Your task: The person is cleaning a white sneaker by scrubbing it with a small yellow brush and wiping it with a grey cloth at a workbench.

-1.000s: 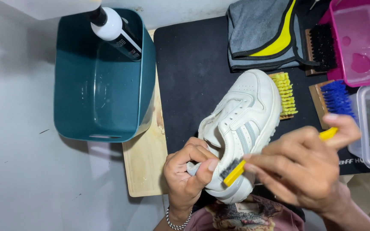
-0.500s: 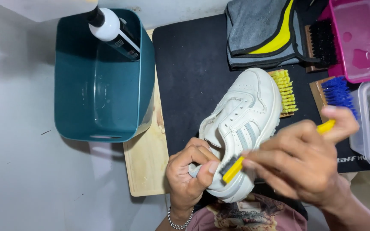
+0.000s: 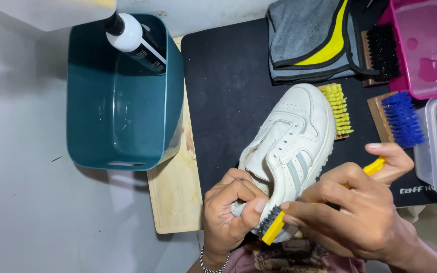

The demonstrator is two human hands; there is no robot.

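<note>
White leather sneaker (image 3: pixel 292 146) on a black rubber mat (image 3: pixel 228 91), heel gripped by the left hand (image 3: pixel 231 215); right hand (image 3: pixel 355 212) presses a yellow-handled, dark-bristled brush (image 3: pixel 274 227) against the heel; teal plastic tub (image 3: pixel 120 96) left of the sneaker, blue-bristled wooden brush (image 3: pixel 398 119) to its right

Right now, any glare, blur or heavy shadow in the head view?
Head view: sharp overall, light even; soft shadow beside the teal tub on the white floor; mild sheen on the pink tray; right hand and yellow brush slightly soft; white sneaker crisp, left hand clear.
</note>
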